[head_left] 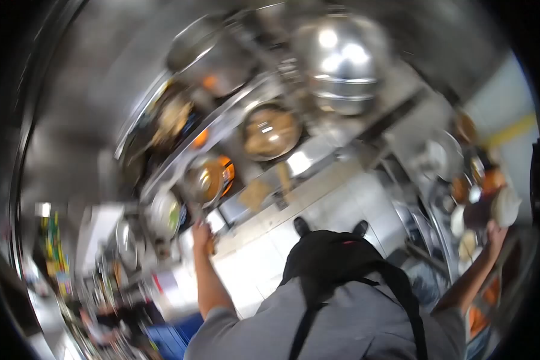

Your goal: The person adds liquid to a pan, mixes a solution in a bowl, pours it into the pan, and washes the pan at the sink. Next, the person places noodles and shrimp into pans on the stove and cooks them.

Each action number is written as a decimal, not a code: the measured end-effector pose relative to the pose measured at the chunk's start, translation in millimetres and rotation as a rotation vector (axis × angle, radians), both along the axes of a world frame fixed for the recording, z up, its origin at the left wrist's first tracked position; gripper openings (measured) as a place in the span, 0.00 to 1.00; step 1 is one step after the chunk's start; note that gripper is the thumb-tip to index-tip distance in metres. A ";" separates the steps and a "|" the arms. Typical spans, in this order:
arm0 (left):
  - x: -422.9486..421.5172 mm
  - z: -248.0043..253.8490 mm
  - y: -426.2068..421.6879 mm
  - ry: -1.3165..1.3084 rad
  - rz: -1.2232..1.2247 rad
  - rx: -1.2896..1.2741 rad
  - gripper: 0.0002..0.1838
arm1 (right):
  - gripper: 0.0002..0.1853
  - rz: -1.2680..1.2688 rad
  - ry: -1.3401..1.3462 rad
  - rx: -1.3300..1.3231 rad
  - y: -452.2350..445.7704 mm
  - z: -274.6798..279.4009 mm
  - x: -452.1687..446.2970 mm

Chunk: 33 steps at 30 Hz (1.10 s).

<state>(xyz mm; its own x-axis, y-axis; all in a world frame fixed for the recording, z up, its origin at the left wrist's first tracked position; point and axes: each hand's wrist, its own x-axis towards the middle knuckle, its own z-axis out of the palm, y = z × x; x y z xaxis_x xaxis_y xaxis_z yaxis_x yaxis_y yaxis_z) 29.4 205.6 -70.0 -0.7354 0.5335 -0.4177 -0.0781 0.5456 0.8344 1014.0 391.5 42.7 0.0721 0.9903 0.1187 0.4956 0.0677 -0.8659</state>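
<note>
My left hand (203,235) is closed around the handle of a small frying pan (207,182). The pan sits over orange flames on the stove, with something brownish inside, blurred. My right hand (496,234) is stretched far out to the right and grips a dark container with a whitish end (483,210); motion blur hides its exact kind. A bowl of pale and green food (165,213) stands left of the pan. To the pan's upper right is a round pan of brownish food (272,132).
A tall steel pot (213,57) and a large shiny domed steel vessel (344,66) stand at the back. A side counter at right holds a white bowl (441,156) and several containers. White floor tiles (282,240) lie below the stove; a blue bin (177,336) is at lower left.
</note>
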 end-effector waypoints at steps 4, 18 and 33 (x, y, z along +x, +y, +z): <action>13.4 4.5 -10.9 0.443 -0.118 -0.225 0.38 | 0.46 0.624 0.266 -0.299 50.5 10.9 -313.6; -27.4 5.1 -16.8 -0.138 -0.021 0.062 0.38 | 0.34 0.946 0.103 -1.550 71.7 -134.3 -894.3; -23.0 4.8 -35.1 -0.066 -0.060 0.056 0.39 | 0.34 0.859 0.104 -1.591 77.7 -162.3 -893.4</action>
